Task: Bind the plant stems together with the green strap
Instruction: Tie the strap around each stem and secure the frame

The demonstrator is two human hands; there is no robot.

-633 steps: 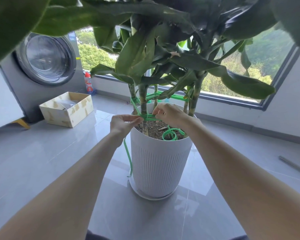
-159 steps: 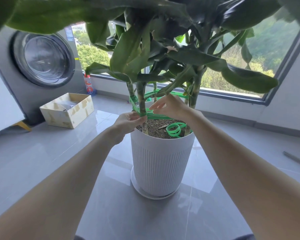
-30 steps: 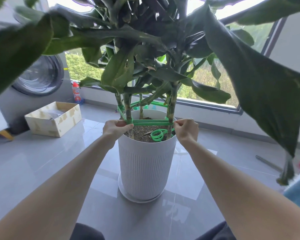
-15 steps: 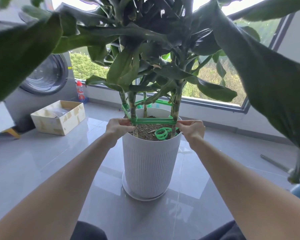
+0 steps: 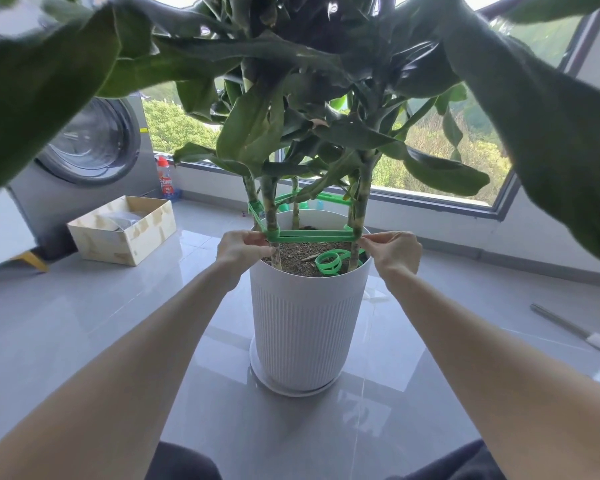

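Note:
A tall leafy plant grows from a white ribbed pot (image 5: 305, 327) on the grey floor. The green strap (image 5: 314, 236) runs taut around several upright stems, its near side stretched level between the front left stem (image 5: 270, 209) and the front right stem (image 5: 361, 202). My left hand (image 5: 241, 249) pinches the strap at the left stem. My right hand (image 5: 390, 252) pinches it at the right stem. A coiled spare length of strap (image 5: 327, 265) lies on the soil.
A washing machine (image 5: 87, 157) stands at the left with an open cardboard box (image 5: 125, 230) in front of it. A red-capped bottle (image 5: 165, 178) sits by the window sill. A metal rod (image 5: 565, 327) lies on the floor at the right. Large leaves hang overhead.
Both hands stay pinched on the strap at the two front stems; the view has shifted slightly. Earlier my hands were close together at the left stem, wrapping the strap.

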